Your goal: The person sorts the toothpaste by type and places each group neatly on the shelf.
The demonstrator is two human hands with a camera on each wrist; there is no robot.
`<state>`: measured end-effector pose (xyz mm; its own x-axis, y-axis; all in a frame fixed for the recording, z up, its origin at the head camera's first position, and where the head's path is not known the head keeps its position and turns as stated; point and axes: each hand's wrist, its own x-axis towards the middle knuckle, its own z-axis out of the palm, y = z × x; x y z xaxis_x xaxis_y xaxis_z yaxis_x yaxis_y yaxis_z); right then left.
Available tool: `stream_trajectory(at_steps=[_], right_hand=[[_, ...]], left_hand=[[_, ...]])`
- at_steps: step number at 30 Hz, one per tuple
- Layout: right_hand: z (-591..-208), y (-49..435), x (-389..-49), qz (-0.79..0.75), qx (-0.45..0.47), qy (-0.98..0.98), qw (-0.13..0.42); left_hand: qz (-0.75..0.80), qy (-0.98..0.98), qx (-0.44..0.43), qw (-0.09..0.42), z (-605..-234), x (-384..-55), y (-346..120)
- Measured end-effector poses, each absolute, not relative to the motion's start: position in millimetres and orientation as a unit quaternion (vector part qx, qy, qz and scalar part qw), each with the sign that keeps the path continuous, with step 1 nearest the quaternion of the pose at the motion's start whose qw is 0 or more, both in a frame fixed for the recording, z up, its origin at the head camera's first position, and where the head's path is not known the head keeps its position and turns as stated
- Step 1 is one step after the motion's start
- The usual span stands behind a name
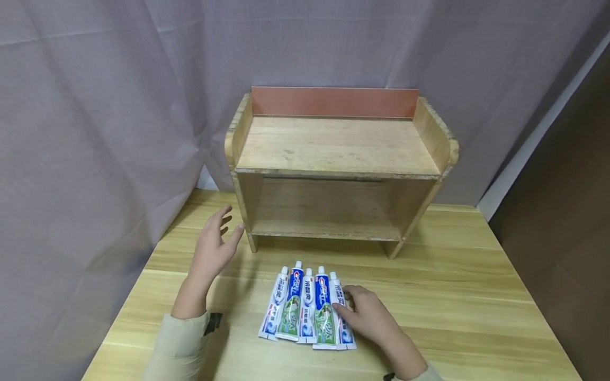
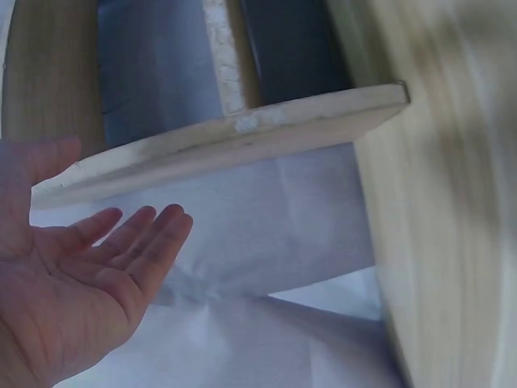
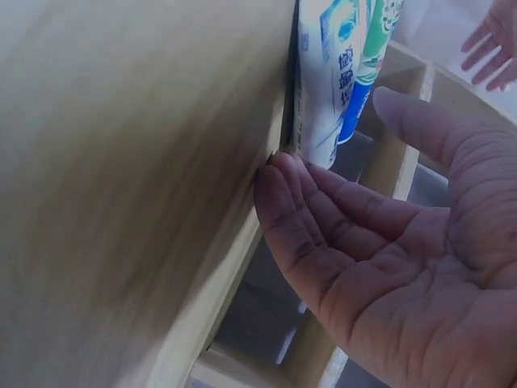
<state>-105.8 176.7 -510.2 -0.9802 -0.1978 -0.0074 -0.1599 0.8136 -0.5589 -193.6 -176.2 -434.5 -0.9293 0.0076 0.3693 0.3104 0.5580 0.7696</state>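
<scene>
Several toothpaste tubes lie fanned side by side on the table, caps toward the shelf. White ones, such as the rightmost white toothpaste tube [image 1: 341,317], alternate with blue-and-green ones, such as the blue-and-green toothpaste tube [image 1: 324,312]. My right hand [image 1: 371,316] is at the rightmost tube, thumb over it and fingertips by its outer edge. In the right wrist view, a gap shows between the thumb and that white tube [image 3: 327,89]. My left hand [image 1: 215,251] is raised beside the shelf's left side, fingers spread and holding nothing; the left wrist view shows its palm [image 2: 73,307].
A two-tier wooden shelf [image 1: 333,145] with a reddish back strip [image 1: 333,102] stands behind the tubes on the wood-grain table [image 1: 476,296]. Grey curtain cloth [image 1: 95,132] hangs behind and to the left. A dark brown surface [image 1: 562,211] borders the right side.
</scene>
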Motion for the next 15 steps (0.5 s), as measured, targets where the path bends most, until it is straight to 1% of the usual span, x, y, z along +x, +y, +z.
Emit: stream_trajectory(at_steps=[7,15], right_hand=[[-513.1,170.3,-112.1,-0.295,-0.063,0.952,0.051],[-517.3,167.1,-116.0,-0.299,-0.038,0.951,0.066]], left_hand=[[-0.479,-0.857,-0.095,0.165,-421.1,-207.7,-164.5],[-0.493,-0.850,-0.095,0.161,-413.2,-216.1,-159.1]])
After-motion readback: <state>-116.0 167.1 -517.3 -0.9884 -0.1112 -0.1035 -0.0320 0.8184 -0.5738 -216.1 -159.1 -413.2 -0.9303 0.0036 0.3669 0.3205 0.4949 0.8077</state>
